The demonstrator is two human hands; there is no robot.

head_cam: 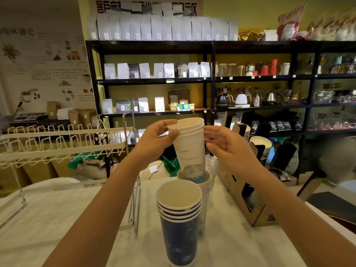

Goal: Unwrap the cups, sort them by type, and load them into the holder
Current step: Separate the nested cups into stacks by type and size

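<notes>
My left hand [154,139] grips the rim of a short stack of white paper cups [189,149] with a printed drawing, held up over the table. The stack's base sits inside the mouth of another white cup stack [205,186] standing on the table. My right hand [229,147] is beside the raised stack, fingers spread, its fingertips near the cup wall. A stack of dark blue cups [179,224] stands nearest me. Clear plastic cups [212,164] stand behind the white stack. A brown cardboard cup holder [238,191] stands at the right.
A white wire rack [57,145] spans the left side, with a chrome wire stand [134,199] by the cups. The table has a white cloth [67,228]. Black shelves [212,79] with bags, kettles and jars fill the background.
</notes>
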